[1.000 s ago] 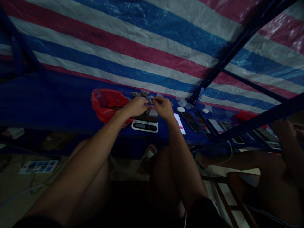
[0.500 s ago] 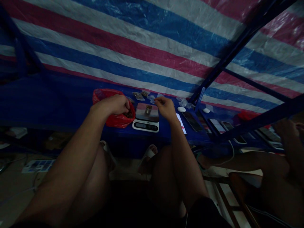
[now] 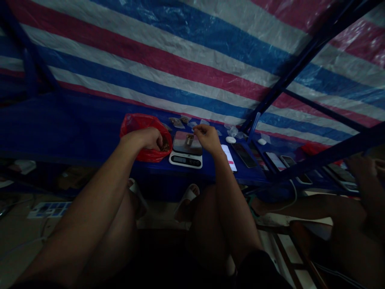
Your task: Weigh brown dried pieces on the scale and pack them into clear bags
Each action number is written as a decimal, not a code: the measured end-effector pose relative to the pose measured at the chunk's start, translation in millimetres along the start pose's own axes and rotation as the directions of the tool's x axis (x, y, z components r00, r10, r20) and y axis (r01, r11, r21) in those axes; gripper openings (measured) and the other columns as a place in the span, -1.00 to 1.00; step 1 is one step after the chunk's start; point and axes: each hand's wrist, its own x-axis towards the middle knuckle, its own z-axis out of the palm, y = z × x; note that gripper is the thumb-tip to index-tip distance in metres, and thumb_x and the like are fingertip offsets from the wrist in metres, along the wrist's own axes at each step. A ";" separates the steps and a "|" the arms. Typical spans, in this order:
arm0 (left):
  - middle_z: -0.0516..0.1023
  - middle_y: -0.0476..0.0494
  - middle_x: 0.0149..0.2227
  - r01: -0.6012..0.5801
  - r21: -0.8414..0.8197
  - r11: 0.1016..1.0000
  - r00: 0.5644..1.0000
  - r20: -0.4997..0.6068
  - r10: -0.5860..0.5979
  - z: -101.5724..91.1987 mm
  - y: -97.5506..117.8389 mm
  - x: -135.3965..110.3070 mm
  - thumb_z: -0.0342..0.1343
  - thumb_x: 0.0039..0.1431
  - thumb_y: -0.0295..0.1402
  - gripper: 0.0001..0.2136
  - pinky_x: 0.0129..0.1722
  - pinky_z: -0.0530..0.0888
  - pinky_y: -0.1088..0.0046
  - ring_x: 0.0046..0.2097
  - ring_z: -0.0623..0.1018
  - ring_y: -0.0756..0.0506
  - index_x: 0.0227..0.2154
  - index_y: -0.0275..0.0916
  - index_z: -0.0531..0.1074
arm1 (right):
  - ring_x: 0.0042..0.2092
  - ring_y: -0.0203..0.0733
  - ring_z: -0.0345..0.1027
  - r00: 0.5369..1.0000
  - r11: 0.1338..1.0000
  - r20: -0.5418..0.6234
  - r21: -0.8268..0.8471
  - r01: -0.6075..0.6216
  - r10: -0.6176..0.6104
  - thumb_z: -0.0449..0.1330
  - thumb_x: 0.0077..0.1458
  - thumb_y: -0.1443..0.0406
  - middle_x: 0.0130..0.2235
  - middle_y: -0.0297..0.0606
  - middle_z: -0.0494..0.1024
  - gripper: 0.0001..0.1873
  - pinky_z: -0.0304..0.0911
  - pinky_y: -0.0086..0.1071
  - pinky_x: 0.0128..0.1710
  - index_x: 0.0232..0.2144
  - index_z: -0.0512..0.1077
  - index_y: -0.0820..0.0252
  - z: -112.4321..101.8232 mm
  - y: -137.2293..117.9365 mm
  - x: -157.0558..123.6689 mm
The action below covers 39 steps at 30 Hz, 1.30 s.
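My left hand [image 3: 149, 138] reaches into an open red plastic bag [image 3: 142, 119]. Its fingers are curled down at small brownish pieces [image 3: 165, 146] inside, and the fingertips are partly hidden. A white kitchen scale [image 3: 185, 161] with a dark top plate stands just right of the bag. On the plate is a small metallic cup [image 3: 189, 139], upright, with brownish pieces at its mouth. Beside the cup, above the plate's right edge, hovers my right hand [image 3: 207, 137], thumb and forefinger pinched together. Whatever is in that pinch is too small to make out.
Small clear bags [image 3: 177, 122], some with dark contents, lie behind the scale. To the right are a lit phone [image 3: 228, 157], a dark phone [image 3: 244, 155] and a white rounded case [image 3: 230, 139]. A blue metal frame [image 3: 279, 88] crosses the right side. Another person's arm [image 3: 362, 172] is at far right.
My left hand has sunk slightly lower into the red bag. My right hand has shifted a little left towards the cup. The whole view has moved slightly.
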 end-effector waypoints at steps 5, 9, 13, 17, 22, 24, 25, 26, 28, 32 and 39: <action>0.67 0.01 -0.52 0.080 0.046 0.996 0.994 -0.074 -0.076 -2.3 7.2 -3.7 0.28 -0.07 -0.52 -0.86 -0.44 0.32 0.44 -0.52 0.51 -0.07 -0.52 -0.12 0.66 | -0.23 -0.08 0.60 1.000 0.999 0.007 0.019 -0.029 0.029 0.24 0.24 0.29 -0.27 -0.22 0.73 -0.83 0.47 -0.15 -0.12 -0.24 0.67 0.12 -0.4 0.3 -0.1; 0.75 -0.05 -0.37 0.071 0.052 0.996 0.993 -0.094 -0.066 -10.0 7.8 -5.3 0.26 -0.01 -0.49 -0.84 -0.33 0.43 0.43 -0.39 0.64 -0.12 -0.45 -0.11 0.70 | -0.23 -0.08 0.59 1.000 0.999 0.006 0.027 -0.024 0.024 0.25 0.24 0.28 -0.28 -0.22 0.74 -0.83 0.48 -0.15 -0.13 -0.26 0.67 0.12 -1.4 -0.9 -0.1; 0.78 -0.09 -0.27 -0.075 -0.021 0.997 0.980 -0.188 0.069 -16.5 12.3 -6.0 0.23 0.12 -0.41 -0.83 -0.19 0.52 0.39 -0.25 0.69 -0.16 -0.36 -0.13 0.75 | -0.22 -0.07 0.60 0.999 0.999 -0.005 0.019 -0.032 0.032 0.26 0.24 0.28 -0.27 -0.20 0.74 -0.84 0.48 -0.14 -0.12 -0.25 0.67 0.13 -1.2 -1.2 0.3; 0.79 -0.14 -0.20 -0.241 -0.126 0.962 0.917 -0.355 0.183 -14.5 29.2 -1.8 0.26 0.24 -0.34 -0.81 -0.11 0.55 0.34 -0.20 0.70 -0.17 -0.21 -0.17 0.77 | -0.23 -0.06 0.61 0.999 0.999 -0.024 0.032 -0.036 0.037 0.25 0.24 0.29 -0.28 -0.19 0.74 -0.84 0.48 -0.14 -0.14 -0.25 0.66 0.14 0.9 -0.8 0.7; 0.79 -0.18 -0.15 -0.399 -0.105 0.911 0.808 -0.511 0.295 0.7 59.6 17.4 0.29 0.27 -0.39 -0.84 -0.04 0.55 0.32 -0.11 0.71 -0.19 -0.18 -0.20 0.76 | -0.23 -0.08 0.61 0.999 0.999 -0.032 0.033 -0.009 0.010 0.24 0.23 0.27 -0.28 -0.22 0.74 -0.82 0.48 -0.18 -0.15 -0.24 0.67 0.13 1.8 -0.1 0.7; 0.78 -0.20 -0.14 -0.445 -0.075 0.892 0.781 -0.520 0.346 7.8 69.5 27.8 0.28 0.28 -0.41 -0.84 -0.03 0.55 0.31 -0.10 0.70 -0.19 -0.17 -0.23 0.76 | -0.24 -0.08 0.61 1.000 1.000 -0.027 0.029 -0.008 0.008 0.23 0.22 0.26 -0.28 -0.21 0.74 -0.80 0.47 -0.18 -0.16 -0.24 0.67 0.15 0.7 0.8 0.7; 0.78 -0.21 -0.14 -0.463 -0.054 0.885 0.772 -0.515 0.372 11.1 73.3 32.8 0.28 0.28 -0.42 -0.84 -0.03 0.54 0.31 -0.10 0.70 -0.20 -0.17 -0.24 0.76 | -0.24 -0.07 0.61 1.000 1.000 -0.023 0.027 -0.009 0.009 0.23 0.22 0.26 -0.28 -0.20 0.74 -0.80 0.47 -0.17 -0.16 -0.24 0.67 0.16 -0.1 1.3 0.6; 0.77 -0.23 -0.14 -0.474 -0.030 0.880 0.766 -0.507 0.395 14.1 76.1 37.7 0.28 0.28 -0.44 -0.84 -0.03 0.54 0.30 -0.10 0.70 -0.21 -0.18 -0.26 0.76 | -0.24 -0.06 0.61 1.000 1.000 -0.019 0.025 -0.010 0.010 0.22 0.22 0.26 -0.28 -0.20 0.74 -0.79 0.47 -0.17 -0.16 -0.24 0.67 0.16 -1.0 1.9 0.5; 0.77 -0.27 -0.15 -0.482 0.023 0.876 0.760 -0.487 0.431 18.8 78.8 46.1 0.27 0.27 -0.47 -0.83 -0.03 0.54 0.27 -0.11 0.70 -0.22 -0.18 -0.29 0.76 | -0.24 -0.06 0.60 1.000 1.000 -0.014 0.026 -0.014 0.014 0.22 0.22 0.25 -0.28 -0.19 0.74 -0.79 0.47 -0.17 -0.16 -0.25 0.67 0.17 -2.8 2.9 0.0; 0.77 -0.28 -0.14 -0.487 0.083 0.869 0.755 -0.460 0.467 23.8 75.5 57.1 0.25 0.29 -0.47 -0.81 0.00 0.52 0.25 -0.08 0.70 -0.22 -0.14 -0.27 0.75 | -0.24 -0.08 0.59 1.000 0.999 -0.015 0.028 -0.026 0.026 0.23 0.24 0.26 -0.28 -0.20 0.74 -0.80 0.47 -0.18 -0.15 -0.25 0.66 0.16 -4.7 3.4 -1.1; 0.77 -0.27 -0.17 -0.473 0.048 0.880 0.776 -0.449 0.442 26.6 74.8 57.5 0.27 0.27 -0.48 -0.81 -0.02 0.51 0.24 -0.11 0.70 -0.23 -0.13 -0.27 0.75 | -0.20 -0.07 0.59 1.000 1.000 0.000 0.009 -0.025 0.025 0.23 0.25 0.30 -0.24 -0.13 0.74 -0.81 0.47 -0.17 -0.10 -0.24 0.67 0.21 -4.1 2.4 -0.9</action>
